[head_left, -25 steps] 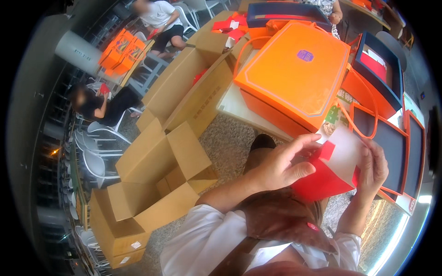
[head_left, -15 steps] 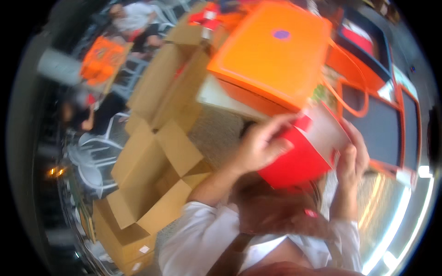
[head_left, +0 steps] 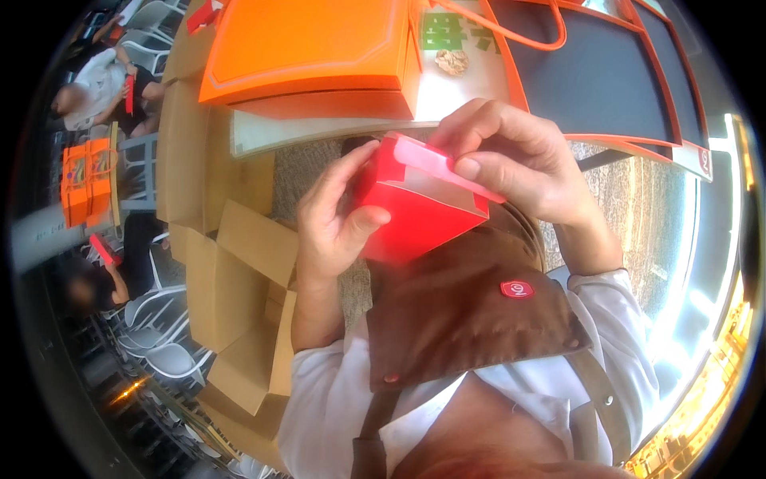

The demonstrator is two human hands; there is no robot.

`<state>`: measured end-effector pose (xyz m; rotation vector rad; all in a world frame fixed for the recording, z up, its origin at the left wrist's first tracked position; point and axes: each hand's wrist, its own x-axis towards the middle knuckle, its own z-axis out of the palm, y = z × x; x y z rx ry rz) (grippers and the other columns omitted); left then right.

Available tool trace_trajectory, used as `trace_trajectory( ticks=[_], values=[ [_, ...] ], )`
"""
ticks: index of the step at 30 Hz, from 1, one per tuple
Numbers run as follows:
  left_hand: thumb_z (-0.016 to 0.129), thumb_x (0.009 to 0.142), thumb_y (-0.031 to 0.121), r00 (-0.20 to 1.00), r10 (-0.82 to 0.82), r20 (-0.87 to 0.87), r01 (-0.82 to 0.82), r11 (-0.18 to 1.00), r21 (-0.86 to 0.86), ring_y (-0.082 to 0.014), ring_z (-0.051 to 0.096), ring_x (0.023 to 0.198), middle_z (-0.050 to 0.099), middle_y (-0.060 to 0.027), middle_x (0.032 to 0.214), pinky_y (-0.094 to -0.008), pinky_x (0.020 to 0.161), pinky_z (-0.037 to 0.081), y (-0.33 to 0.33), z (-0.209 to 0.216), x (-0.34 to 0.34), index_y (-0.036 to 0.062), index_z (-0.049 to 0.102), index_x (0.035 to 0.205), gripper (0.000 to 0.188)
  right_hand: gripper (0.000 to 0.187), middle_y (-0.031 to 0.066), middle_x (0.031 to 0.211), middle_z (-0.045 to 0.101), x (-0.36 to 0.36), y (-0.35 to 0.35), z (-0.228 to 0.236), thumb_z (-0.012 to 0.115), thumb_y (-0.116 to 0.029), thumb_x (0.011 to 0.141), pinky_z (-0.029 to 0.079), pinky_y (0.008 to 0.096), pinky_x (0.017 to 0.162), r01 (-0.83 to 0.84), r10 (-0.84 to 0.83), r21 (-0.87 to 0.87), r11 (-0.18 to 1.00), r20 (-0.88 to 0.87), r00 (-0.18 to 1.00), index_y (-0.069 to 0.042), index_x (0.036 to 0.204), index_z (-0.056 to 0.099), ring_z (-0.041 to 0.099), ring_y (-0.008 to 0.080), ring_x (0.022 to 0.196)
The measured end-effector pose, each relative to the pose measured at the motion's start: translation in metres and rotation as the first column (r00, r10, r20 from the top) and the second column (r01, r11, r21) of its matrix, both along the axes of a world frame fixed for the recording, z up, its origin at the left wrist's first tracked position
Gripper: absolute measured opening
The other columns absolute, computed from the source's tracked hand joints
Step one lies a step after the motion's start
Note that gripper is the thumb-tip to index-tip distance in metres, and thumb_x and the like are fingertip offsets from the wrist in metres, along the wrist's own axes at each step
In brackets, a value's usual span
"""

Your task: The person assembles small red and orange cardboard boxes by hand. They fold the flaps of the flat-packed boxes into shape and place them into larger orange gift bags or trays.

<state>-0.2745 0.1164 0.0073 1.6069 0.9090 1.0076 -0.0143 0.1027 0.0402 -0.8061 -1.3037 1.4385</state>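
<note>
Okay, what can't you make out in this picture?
In the head view:
Small red cardboard box: inside bottom, hidden by near wall and flap.
Large orange rectangular box: far end, cut off by the upper edge.
Open brown cardboard carton: partly hidden behind the white left sleeve.

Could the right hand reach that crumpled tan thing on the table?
Probably yes: the crumpled tan thing lies just beyond the right hand, with nothing covering it, though that hand, pinching the flap of the red box, would likely have to let go first.
</note>
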Motion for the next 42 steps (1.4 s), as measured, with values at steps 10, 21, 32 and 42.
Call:
trace_trajectory(
  ticks=[10, 21, 32, 42],
  values=[
    [0.077, 0.082, 0.048, 0.998, 0.031, -0.048, -0.03, 0.999, 0.018, -0.0222, 0.065, 0.109, 0.067, -0.0165, 0.119, -0.0333, 0.093, 0.051, -0.002, -0.006, 0.007, -0.0059, 0.058, 0.13, 0.075, 0.018, 0.0091, 0.122, 0.061, -0.011, -0.004, -0.018, 0.064, -0.002, 0.092, 0.05, 0.0307, 0.093, 0.003, -0.004, 0.056, 0.998, 0.006, 1.0, -0.002, 0.111, 0.064, 0.06, 0.0167, 0.108],
    [0.078, 0.081, 0.045, 0.999, 0.03, 0.01, -0.029, 0.995, -0.1, -0.0201, 0.065, 0.109, 0.068, -0.016, 0.12, -0.0318, 0.093, 0.052, -0.007, -0.012, 0.011, -0.0056, 0.058, 0.13, 0.073, 0.019, 0.0122, 0.12, 0.062, -0.006, -0.002, -0.028, 0.063, 0.001, 0.09, 0.05, 0.0316, 0.092, 0.002, -0.016, 0.153, 0.988, 0.089, 0.996, -0.001, 0.109, 0.065, 0.061, 0.0185, 0.108],
    [0.078, 0.08, 0.046, 1.0, 0.021, -0.002, -0.021, 0.992, -0.127, -0.0193, 0.065, 0.107, 0.068, -0.0159, 0.117, -0.0319, 0.093, 0.052, -0.006, -0.013, 0.014, -0.0044, 0.058, 0.131, 0.075, 0.02, 0.0116, 0.12, 0.062, -0.001, -0.005, -0.027, 0.062, 0.001, 0.092, 0.052, 0.0299, 0.09, 0.013, -0.019, 0.083, 0.996, 0.064, 0.998, 0.001, 0.111, 0.064, 0.062, 0.0173, 0.107],
    [0.075, 0.085, 0.042, 0.972, 0.048, -0.232, -0.03, 0.996, 0.08, -0.0286, 0.066, 0.113, 0.067, -0.0184, 0.122, -0.0373, 0.097, 0.051, -0.011, -0.015, 0.01, -0.0001, 0.057, 0.132, 0.066, 0.02, 0.0187, 0.123, 0.063, -0.004, -0.007, -0.031, 0.062, 0.004, 0.085, 0.048, 0.0402, 0.096, 0.011, -0.062, 0.231, 0.973, 0.215, 0.975, 0.0, 0.104, 0.065, 0.061, 0.0312, 0.114]
  ],
)
